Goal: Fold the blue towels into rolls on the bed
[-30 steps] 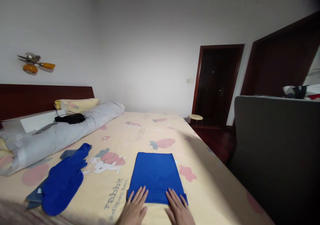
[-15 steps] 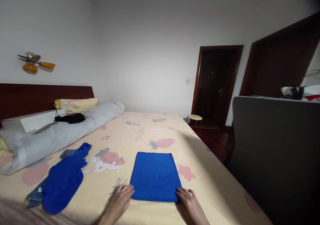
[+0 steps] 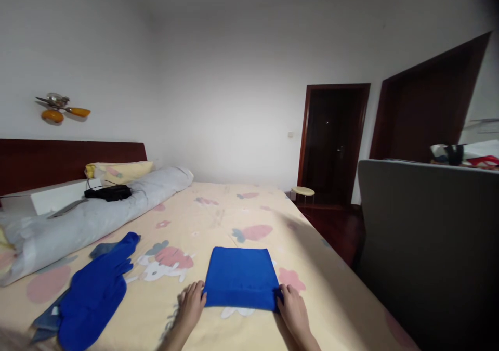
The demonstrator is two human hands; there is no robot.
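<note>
A blue cloth (image 3: 241, 275), folded into a neat rectangle, lies in front of me on the patterned bedsheet. My left hand (image 3: 194, 299) grips its near left corner between thumb and fingers. At the near right corner, my right hand (image 3: 291, 307) pinches the edge in the same way. The near edge looks slightly raised between both hands. Off to the left rests a crumpled blue garment (image 3: 95, 294), with a grey-blue piece of fabric (image 3: 47, 322) showing from beneath it.
A rolled grey quilt (image 3: 97, 216) runs along the headboard (image 3: 70, 158), with a white box (image 3: 64, 195) and a black item (image 3: 109, 192) on it. A grey panel (image 3: 424, 247) stands close on the right. Beyond the bed is a stool (image 3: 303, 191).
Both hands have closed on the near corners and drawn the cloth's near edge up and away from me, uncovering some printed sheet. The view has tilted slightly upward.
</note>
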